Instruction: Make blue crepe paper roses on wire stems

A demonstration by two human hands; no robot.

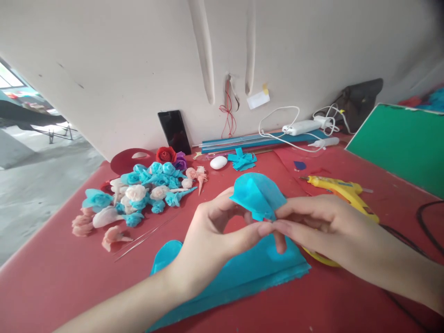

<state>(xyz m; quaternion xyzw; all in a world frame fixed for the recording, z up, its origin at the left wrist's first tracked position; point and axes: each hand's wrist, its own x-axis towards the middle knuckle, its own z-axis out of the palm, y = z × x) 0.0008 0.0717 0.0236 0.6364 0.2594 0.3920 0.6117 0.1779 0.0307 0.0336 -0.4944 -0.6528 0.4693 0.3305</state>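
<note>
The red tabletop [52, 286] carries flowers [136, 192] at nine o'clock; four o'clock off centre, your left hand [210, 233] and right hand [317, 222] pinch the blue piece [255, 188], seemingly folding it; the next move likely calls for steady pressure

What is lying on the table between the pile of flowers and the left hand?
In the head view, thin sticks lie between the flower pile and left hand; nearer the hand is the blue material's rounded end.

Just one head cam here, fairly close over the red table [69, 273], facing forward and down across it.
</note>
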